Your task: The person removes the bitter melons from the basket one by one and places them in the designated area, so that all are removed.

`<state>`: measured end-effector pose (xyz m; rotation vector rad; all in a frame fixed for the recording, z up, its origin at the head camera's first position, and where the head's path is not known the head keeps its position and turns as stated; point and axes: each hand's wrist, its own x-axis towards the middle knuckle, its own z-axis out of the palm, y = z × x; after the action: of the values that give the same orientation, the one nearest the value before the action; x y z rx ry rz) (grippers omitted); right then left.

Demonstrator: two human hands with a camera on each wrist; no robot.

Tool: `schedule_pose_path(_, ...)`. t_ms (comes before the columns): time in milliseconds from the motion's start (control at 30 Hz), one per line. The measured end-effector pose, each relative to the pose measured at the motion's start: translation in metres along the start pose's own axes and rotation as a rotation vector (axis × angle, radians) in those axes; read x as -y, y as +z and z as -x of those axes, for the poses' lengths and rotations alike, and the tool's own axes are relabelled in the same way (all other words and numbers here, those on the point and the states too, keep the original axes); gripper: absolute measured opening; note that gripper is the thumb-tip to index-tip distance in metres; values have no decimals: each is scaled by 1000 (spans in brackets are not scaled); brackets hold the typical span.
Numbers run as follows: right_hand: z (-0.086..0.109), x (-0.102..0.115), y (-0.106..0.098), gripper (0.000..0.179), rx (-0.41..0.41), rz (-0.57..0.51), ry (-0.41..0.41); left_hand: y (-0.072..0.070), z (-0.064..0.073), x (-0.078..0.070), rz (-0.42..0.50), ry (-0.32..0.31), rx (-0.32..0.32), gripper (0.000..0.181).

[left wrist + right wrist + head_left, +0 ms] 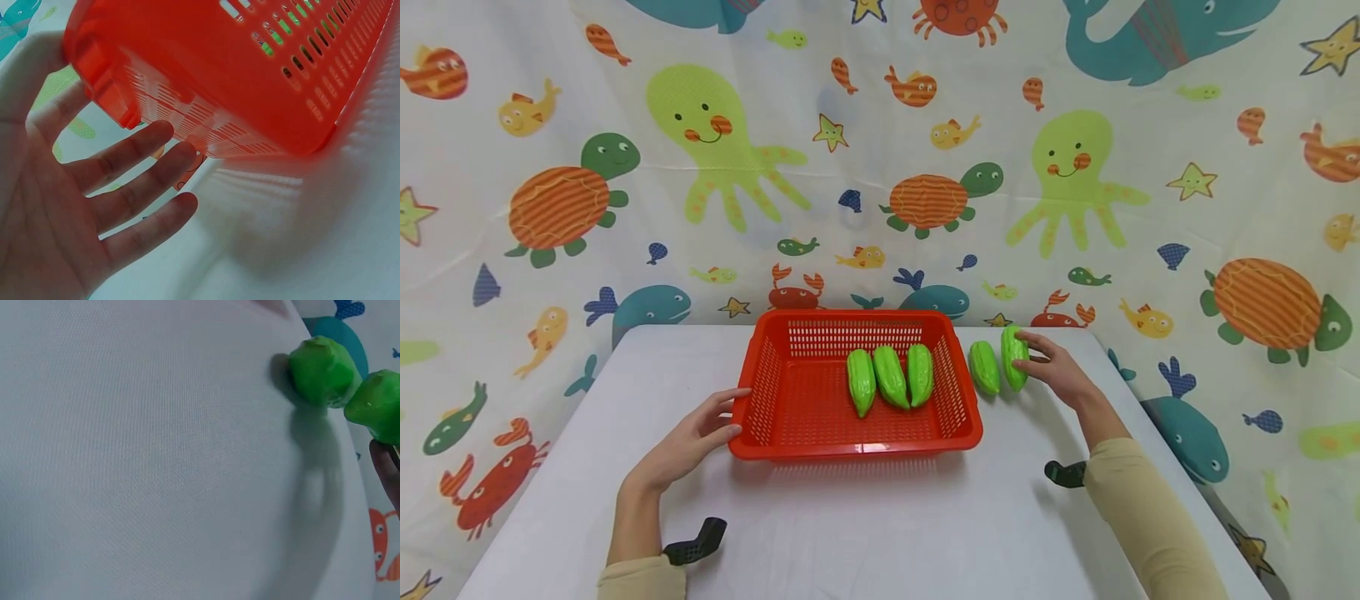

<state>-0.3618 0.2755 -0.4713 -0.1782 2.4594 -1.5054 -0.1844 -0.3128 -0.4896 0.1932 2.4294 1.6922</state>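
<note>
In the head view, my right hand (1060, 372) pinches a green ridged gourd (1013, 360) between thumb and fingers, to the right of the basket. In the right wrist view, only the end of this gourd (378, 409) and part of a finger (386, 469) show at the edge. Close beside it, a second green gourd (984, 368) lies on the table. My left hand (688, 437) is at the left rim of a red plastic basket (856, 452), fingers spread and fairly straight. The left wrist view has the fingers (134, 194) loosely extended beside the basket wall. Three similar gourds (890, 377) lie inside the basket.
A white table (865, 533) carries everything. Behind it hangs a cloth (865, 275) printed with sea animals. Black wrist-worn pieces (696, 543) show near both sleeves. The basket's right wall stands between the gourds inside and those outside.
</note>
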Motion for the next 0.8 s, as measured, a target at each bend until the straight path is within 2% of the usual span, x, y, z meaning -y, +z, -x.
schedule_pose_path(333,-8,-12,3,69,20,67,49,0,0,0,-13,10,-1,62)
schedule_pose_path(800,-16,-21,10,64,18,72,107,0,0,1,-2,15,4,62)
